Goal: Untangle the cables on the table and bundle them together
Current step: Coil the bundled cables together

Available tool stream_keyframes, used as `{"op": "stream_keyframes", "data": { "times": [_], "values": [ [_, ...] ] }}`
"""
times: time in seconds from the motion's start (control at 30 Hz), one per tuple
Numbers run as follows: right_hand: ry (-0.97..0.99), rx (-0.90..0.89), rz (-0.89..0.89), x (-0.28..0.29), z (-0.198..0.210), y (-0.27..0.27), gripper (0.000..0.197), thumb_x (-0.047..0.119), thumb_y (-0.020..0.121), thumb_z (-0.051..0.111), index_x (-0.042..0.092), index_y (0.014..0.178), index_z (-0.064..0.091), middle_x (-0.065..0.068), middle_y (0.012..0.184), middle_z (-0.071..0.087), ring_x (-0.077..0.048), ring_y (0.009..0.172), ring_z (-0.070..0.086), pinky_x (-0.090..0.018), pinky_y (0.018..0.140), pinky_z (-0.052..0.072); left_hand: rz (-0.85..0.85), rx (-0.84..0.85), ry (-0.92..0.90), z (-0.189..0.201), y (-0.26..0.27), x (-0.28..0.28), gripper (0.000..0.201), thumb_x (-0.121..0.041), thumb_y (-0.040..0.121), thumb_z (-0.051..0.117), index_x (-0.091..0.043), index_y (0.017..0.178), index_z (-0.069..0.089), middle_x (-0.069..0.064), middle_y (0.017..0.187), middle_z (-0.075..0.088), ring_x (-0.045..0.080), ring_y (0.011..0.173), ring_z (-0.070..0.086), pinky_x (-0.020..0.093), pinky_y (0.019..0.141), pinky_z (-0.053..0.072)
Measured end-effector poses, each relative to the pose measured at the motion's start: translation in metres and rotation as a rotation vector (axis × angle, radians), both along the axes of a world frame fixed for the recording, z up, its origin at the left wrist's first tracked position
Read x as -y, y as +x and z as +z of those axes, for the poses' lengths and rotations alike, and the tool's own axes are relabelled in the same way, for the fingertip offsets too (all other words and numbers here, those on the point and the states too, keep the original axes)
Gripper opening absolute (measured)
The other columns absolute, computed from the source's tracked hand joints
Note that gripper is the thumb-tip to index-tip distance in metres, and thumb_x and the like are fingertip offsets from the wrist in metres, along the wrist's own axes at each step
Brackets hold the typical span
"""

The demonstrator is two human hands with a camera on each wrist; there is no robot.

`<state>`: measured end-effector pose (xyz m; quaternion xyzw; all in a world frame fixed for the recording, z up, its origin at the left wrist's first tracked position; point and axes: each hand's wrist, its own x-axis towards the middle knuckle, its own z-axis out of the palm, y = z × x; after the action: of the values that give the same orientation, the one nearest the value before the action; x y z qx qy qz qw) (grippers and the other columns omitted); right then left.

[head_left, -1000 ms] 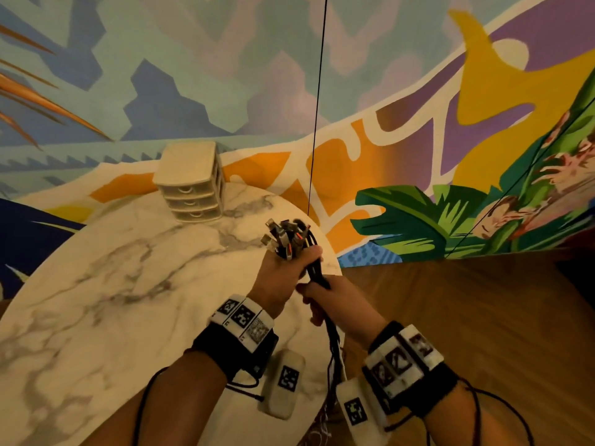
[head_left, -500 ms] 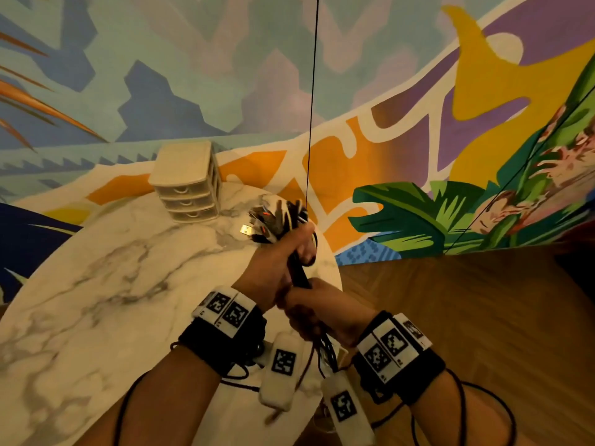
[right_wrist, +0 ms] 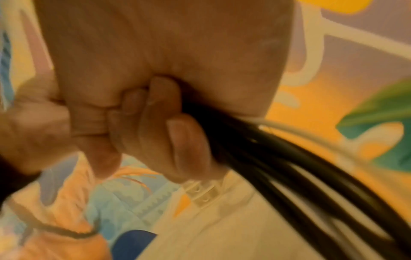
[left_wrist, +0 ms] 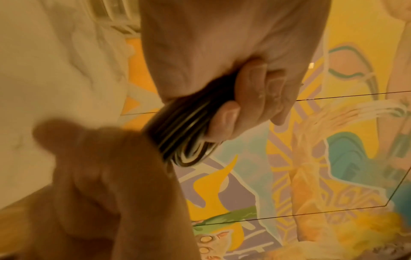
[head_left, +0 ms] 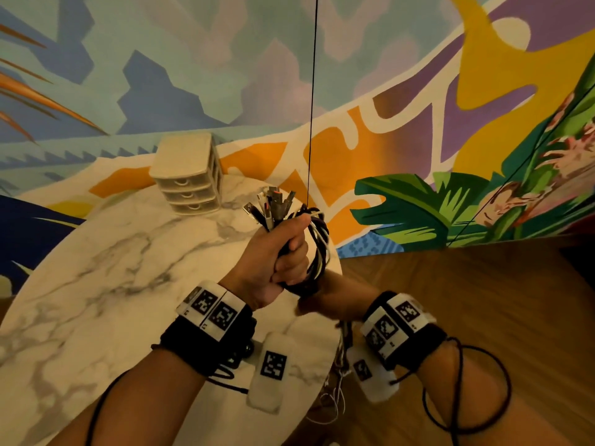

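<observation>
A bundle of black and white cables (head_left: 318,244) is gripped in the fist of my left hand (head_left: 283,255) above the right edge of the marble table (head_left: 96,284). Its connector ends (head_left: 273,204) stick up out of the fist, and a loop of cable curves round the fist's right side. Just below it, my right hand (head_left: 325,305) grips the same bundle, whose loose ends (head_left: 341,365) hang past the table edge. The left wrist view shows left fingers (left_wrist: 251,98) curled round the striped bundle (left_wrist: 184,130). In the right wrist view, right fingers (right_wrist: 155,123) clamp black cables (right_wrist: 278,167).
A small cream drawer unit (head_left: 190,181) stands at the back of the round table. A painted mural wall (head_left: 418,123) rises close behind it. Wooden floor (head_left: 467,300) lies to the right, beyond the table edge.
The cables ran straight down from the left fist into the right hand before. Now a loop lies beside the left fist, and the right hand has moved in under it.
</observation>
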<state>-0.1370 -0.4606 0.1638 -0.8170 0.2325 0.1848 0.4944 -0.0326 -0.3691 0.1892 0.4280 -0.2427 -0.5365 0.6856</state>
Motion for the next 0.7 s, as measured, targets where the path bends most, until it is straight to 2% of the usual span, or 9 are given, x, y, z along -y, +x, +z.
{"op": "stream_keyframes", "data": {
  "times": [0.03, 0.13, 0.2, 0.3, 0.37, 0.43, 0.53, 0.6, 0.7],
  "values": [
    [-0.082, -0.004, 0.021, 0.011, 0.002, -0.001, 0.005, 0.018, 0.086, 0.067, 0.014, 0.085, 0.066, 0.001, 0.069, 0.06, -0.005, 0.06, 0.045, -0.02, 0.056, 0.046, 0.002, 0.007, 0.002, 0.004, 0.003, -0.002, 0.039, -0.029, 0.091, 0.047, -0.013, 0.058, 0.036, -0.004, 0.034, 0.026, 0.008, 0.026, 0.017, 0.021, 0.038, 0.011],
    [-0.264, 0.035, -0.092, 0.051, 0.001, -0.01, 0.023, 0.017, 0.082, 0.069, 0.022, 0.06, 0.063, 0.005, 0.056, 0.054, -0.006, 0.052, 0.044, -0.023, 0.053, 0.037, 0.021, 0.055, -0.007, 0.019, 0.016, -0.006, 0.039, -0.028, 0.089, 0.048, -0.012, 0.056, 0.036, -0.004, 0.032, 0.025, 0.009, 0.026, 0.015, 0.021, 0.038, 0.008],
    [-0.318, 0.099, -0.175, 0.066, -0.009, -0.015, 0.027, 0.013, 0.08, 0.067, 0.011, 0.054, 0.06, 0.0, 0.051, 0.047, -0.011, 0.048, 0.04, -0.024, 0.051, 0.034, 0.013, 0.111, 0.002, 0.025, 0.021, -0.01, 0.039, -0.027, 0.088, 0.049, -0.012, 0.055, 0.035, -0.003, 0.032, 0.024, 0.01, 0.026, 0.014, 0.022, 0.039, 0.006],
    [-0.336, -0.135, -0.074, 0.056, -0.046, -0.023, 0.031, 0.014, 0.084, 0.063, 0.016, 0.054, 0.054, 0.002, 0.053, 0.046, -0.01, 0.047, 0.041, -0.02, 0.046, 0.033, 0.012, 0.212, 0.088, 0.015, 0.011, -0.013, 0.04, -0.025, 0.085, 0.052, -0.011, 0.053, 0.033, -0.002, 0.032, 0.024, 0.01, 0.027, 0.014, 0.018, 0.039, 0.008],
    [-0.283, -0.265, -0.007, 0.049, -0.079, -0.032, 0.026, 0.018, 0.085, 0.062, 0.017, 0.06, 0.055, 0.002, 0.06, 0.051, -0.016, 0.059, 0.05, -0.023, 0.053, 0.039, 0.028, 0.27, 0.13, 0.008, 0.004, -0.012, 0.04, -0.024, 0.083, 0.054, -0.01, 0.054, 0.03, -0.001, 0.033, 0.025, 0.01, 0.027, 0.016, 0.017, 0.039, 0.01],
    [-0.302, -0.282, 0.003, 0.057, -0.095, -0.043, 0.025, 0.019, 0.086, 0.058, 0.015, 0.062, 0.056, -0.002, 0.063, 0.054, -0.022, 0.065, 0.054, -0.028, 0.059, 0.041, 0.032, 0.301, 0.128, 0.01, 0.007, -0.01, 0.041, -0.022, 0.084, 0.054, -0.01, 0.054, 0.029, -0.001, 0.033, 0.025, 0.011, 0.027, 0.016, 0.017, 0.039, 0.011],
    [-0.393, -0.259, -0.146, 0.077, -0.089, -0.051, 0.035, 0.015, 0.09, 0.054, 0.013, 0.056, 0.049, -0.003, 0.057, 0.048, -0.019, 0.054, 0.046, -0.027, 0.052, 0.035, 0.038, 0.336, 0.106, 0.017, 0.014, -0.004, 0.045, -0.018, 0.089, 0.054, -0.009, 0.051, 0.03, -0.001, 0.034, 0.026, 0.012, 0.027, 0.017, 0.018, 0.039, 0.012],
    [-0.477, -0.234, -0.205, 0.083, -0.086, -0.048, 0.038, 0.026, 0.092, 0.054, 0.014, 0.056, 0.048, -0.002, 0.057, 0.047, -0.022, 0.057, 0.048, -0.027, 0.054, 0.036, 0.059, 0.395, 0.146, 0.014, 0.006, 0.002, 0.046, -0.012, 0.093, 0.054, -0.013, 0.05, 0.038, -0.002, 0.036, 0.028, 0.012, 0.027, 0.019, 0.018, 0.039, 0.012],
    [-0.553, -0.301, -0.215, 0.078, -0.103, -0.058, 0.034, 0.035, 0.093, 0.051, 0.018, 0.063, 0.052, 0.001, 0.063, 0.05, -0.024, 0.068, 0.054, -0.028, 0.061, 0.04, 0.075, 0.491, 0.21, 0.01, -0.003, 0.007, 0.029, -0.007, 0.092, 0.055, -0.004, 0.065, 0.044, -0.001, 0.039, 0.03, 0.012, 0.029, 0.021, 0.017, 0.037, 0.016]
  ]
}}
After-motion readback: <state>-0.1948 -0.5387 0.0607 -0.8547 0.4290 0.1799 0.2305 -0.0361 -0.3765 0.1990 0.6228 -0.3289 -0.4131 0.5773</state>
